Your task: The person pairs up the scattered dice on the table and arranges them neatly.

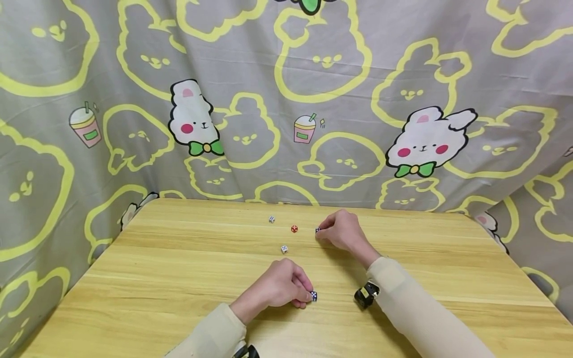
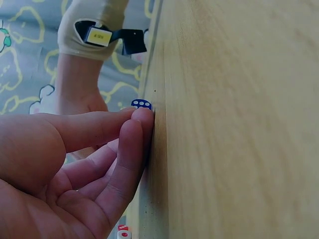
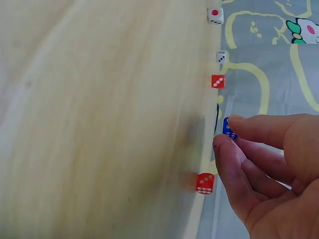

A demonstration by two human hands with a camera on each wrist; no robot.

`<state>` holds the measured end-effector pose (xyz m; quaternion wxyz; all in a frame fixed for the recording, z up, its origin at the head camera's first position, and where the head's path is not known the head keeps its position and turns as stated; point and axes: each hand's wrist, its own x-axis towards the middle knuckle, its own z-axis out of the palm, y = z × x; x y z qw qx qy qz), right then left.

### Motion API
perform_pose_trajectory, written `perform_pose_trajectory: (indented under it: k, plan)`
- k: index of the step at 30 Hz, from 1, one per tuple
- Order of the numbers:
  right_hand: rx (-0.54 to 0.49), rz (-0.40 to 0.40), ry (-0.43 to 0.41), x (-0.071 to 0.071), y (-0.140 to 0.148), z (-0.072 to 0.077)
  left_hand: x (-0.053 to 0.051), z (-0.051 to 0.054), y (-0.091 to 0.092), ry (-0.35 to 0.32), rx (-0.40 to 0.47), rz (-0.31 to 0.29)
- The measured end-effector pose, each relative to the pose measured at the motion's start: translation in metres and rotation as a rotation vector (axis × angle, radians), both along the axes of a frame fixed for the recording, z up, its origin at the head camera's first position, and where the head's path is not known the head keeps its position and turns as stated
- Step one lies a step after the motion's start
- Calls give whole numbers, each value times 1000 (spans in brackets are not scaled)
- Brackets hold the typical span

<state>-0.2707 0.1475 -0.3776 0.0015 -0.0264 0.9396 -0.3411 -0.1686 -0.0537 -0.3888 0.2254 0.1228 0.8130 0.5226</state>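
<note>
Near the front of the table, my left hand (image 1: 283, 284) pinches a blue die (image 1: 314, 296) with white pips between thumb and fingertips. Farther back, my right hand (image 1: 343, 229) pinches another blue die (image 3: 229, 128); it is partly covered by the fingertips. A red die (image 1: 294, 228) lies to the left of the right hand. Two white dice (image 1: 284, 249) lie left of that, one nearer the front and one farther back. In the right wrist view, a second red die (image 3: 205, 183) sits on the table beside the right hand; the head view does not show it.
The wooden table (image 1: 188, 248) reaches back to a grey curtain (image 1: 259, 74) printed with yellow outlines and white cartoon animals. The curtain also hangs along both sides. A black wrist device (image 1: 366, 295) is strapped at the right sleeve.
</note>
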Motion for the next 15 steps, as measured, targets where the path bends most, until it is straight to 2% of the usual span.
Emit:
perform_pose_trajectory:
  k: [3,15]
  plan:
    - [-22,2,-11,5,2,5,0,0,0,0,0,0]
    - [-4,17,-15,24,9,16,0,1,-1,11,2,-4]
